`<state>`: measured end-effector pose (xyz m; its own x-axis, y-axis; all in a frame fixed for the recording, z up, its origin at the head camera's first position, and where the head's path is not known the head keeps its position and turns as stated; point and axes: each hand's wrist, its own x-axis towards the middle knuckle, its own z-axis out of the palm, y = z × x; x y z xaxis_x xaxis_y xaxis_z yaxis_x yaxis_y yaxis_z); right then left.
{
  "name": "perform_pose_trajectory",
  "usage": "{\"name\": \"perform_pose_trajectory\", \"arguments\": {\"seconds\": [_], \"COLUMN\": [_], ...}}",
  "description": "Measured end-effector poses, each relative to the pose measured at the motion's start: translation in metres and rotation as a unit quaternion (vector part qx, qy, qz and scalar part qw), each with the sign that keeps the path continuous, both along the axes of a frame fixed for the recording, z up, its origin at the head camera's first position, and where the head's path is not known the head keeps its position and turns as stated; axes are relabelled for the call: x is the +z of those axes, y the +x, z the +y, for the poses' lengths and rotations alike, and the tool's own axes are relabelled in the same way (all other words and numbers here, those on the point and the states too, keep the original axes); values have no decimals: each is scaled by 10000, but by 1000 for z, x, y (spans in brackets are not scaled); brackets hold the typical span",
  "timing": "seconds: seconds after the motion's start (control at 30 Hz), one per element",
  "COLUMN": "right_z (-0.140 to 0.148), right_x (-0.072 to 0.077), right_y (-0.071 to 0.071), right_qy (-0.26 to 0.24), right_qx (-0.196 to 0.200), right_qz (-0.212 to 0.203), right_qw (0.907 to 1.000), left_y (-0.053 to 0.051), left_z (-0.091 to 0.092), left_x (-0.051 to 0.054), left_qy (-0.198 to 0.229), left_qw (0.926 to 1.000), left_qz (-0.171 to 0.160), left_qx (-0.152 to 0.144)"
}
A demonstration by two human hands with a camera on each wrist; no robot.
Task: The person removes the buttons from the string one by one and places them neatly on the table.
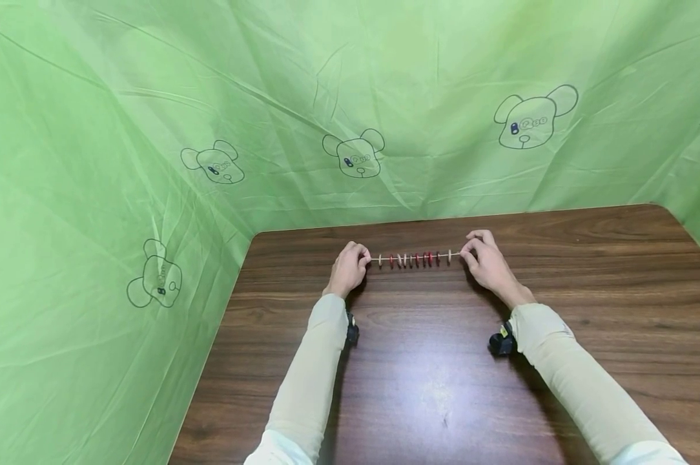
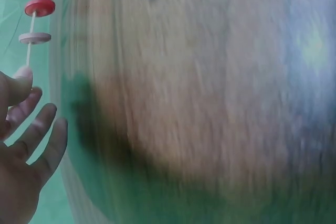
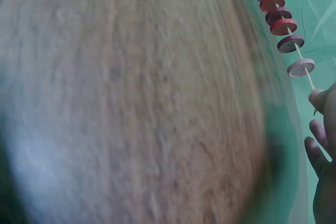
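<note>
A light string threaded with several round buttons (image 1: 429,258), red, dark and pale, is stretched level between the two hands. The left hand (image 1: 347,268) pinches its left end between thumb and index finger; in the left wrist view the other fingers of that hand (image 2: 26,145) are spread. At the right end, the right hand (image 1: 492,266) pinches the string with thumb and forefinger. The right wrist view has a pale button (image 3: 301,68) closest to the right hand (image 3: 325,135), with a short string tail below the fingertips.
A brown wood-grain table (image 1: 420,387) lies under the hands, with glare near its middle front. Green sheeting (image 1: 292,103) printed with bear heads hangs behind and at the left. A dark device (image 1: 502,342) is strapped at the right wrist, another (image 1: 352,328) at the left.
</note>
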<state>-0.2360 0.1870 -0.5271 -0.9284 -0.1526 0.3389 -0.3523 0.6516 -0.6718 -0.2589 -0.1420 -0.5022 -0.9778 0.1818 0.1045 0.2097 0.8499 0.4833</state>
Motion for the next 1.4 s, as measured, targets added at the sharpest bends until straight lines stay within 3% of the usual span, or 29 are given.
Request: {"name": "perform_pose_trajectory", "arguments": {"seconds": [0.37, 0.7, 1.0, 1.2, 1.4], "right_z": [5, -2, -9, -10, -10], "right_x": [0, -1, -4, -7, -9], "right_y": [2, 0, -1, -2, -2], "right_qy": [174, 464, 550, 599, 698], "right_qx": [-36, -78, -14, -32, -52], "right_qz": [-55, -251, -421, -400, -419], "right_qw": [9998, 9986, 9976, 9974, 9967], "left_y": [3, 2, 3, 2, 3], "left_z": [7, 1, -3, 0, 2], "left_x": [-1, -5, -10, -9, -9], "left_qy": [-214, -63, 995, 1636, 2275], "left_qw": [9995, 9993, 9950, 9854, 9715], "left_qz": [-233, -358, 12, -358, -452], "left_qx": [-44, 53, 50, 316, 484]}}
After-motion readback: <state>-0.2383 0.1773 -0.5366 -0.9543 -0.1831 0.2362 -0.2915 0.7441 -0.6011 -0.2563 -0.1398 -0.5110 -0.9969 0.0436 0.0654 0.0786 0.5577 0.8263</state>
